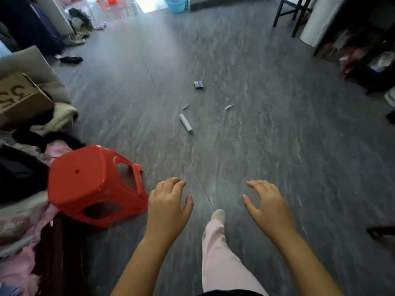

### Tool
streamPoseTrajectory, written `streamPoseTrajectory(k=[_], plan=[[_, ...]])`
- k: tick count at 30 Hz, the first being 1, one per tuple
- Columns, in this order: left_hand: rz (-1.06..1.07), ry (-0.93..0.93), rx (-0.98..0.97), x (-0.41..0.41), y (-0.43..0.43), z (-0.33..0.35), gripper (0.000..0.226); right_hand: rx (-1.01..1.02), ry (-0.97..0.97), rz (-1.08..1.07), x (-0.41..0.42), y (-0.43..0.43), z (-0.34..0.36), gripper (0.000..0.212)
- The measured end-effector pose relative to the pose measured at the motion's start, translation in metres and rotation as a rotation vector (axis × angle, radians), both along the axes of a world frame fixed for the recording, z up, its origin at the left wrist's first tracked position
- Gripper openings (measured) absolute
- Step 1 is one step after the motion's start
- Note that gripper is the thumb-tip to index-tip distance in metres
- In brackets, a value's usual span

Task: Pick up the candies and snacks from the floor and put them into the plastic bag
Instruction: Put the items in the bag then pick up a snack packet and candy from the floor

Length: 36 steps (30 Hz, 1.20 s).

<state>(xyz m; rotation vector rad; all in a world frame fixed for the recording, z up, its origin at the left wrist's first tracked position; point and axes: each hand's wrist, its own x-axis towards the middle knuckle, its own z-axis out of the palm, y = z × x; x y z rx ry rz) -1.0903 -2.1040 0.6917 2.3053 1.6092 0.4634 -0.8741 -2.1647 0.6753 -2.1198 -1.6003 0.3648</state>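
While both hands hung over the floor (277,124) at the bottom of the frame, neither one held anything. The left hand (168,208) was loose, with its fingers a little bent and spread. The right hand (269,206) was the same, with nothing in it.

All the treats lay well ahead, in the middle of the frame. A tube (186,123) was the nearest. Just past it lay a dark candy (185,106), and a pale candy (228,107) lay off to the right. A packet (198,84) sat farthest away. None of them touched each other. The bag could not be seen anywhere.

The step in hand looked like walking up to the treats, as nothing was picked up yet. To do it well, the person would need to step closer first, because the hands were far from the tube. A foot (218,215) pointed that way. The stool (96,184) was at the lower left, just beside the left hand, so going straight on would miss it. Starting with the tube made sense. The small candies lay flat, so they would need a pinch with the fingertips. Finding the bag first would save carrying treats in full hands.
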Motion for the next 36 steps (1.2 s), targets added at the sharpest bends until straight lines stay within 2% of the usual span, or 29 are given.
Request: streamPoseTrajectory(k=[9, 13, 16, 23, 27, 31, 36], plan=[[-0.02, 0.011, 0.038, 0.087, 0.2, 0.024, 0.039, 0.054, -0.003, -0.033, 0.096, 0.194, 0.013, 0.035], [-0.051, 0.011, 0.011, 0.118, 0.27, 0.017, 0.041, 0.05, 0.009, -0.053, 0.125, 0.264, 0.016, 0.032], [-0.055, 0.002, -0.023, 0.144, 0.336, 0.004, 0.041, 0.034, 0.018, -0.045, 0.148, 0.325, 0.006, 0.04], [-0.053, -0.092, -0.012, 0.191, 0.514, -0.01, 0.04, -0.017, -0.001, -0.05, 0.188, 0.502, -0.005, 0.035], [0.043, -0.193, -0.068, 0.209, 0.609, -0.019, 0.044, -0.008, 0.004, -0.017, 0.208, 0.595, 0.0, 0.035], [0.107, -0.145, -0.099, 0.24, 0.682, -0.031, 0.035, -0.027, 0.002, -0.042, 0.24, 0.655, -0.01, 0.034], [0.05, -0.041, -0.096, 0.287, 0.766, -0.051, 0.044, -0.066, 0.052, -0.047, 0.283, 0.734, -0.039, 0.038]])
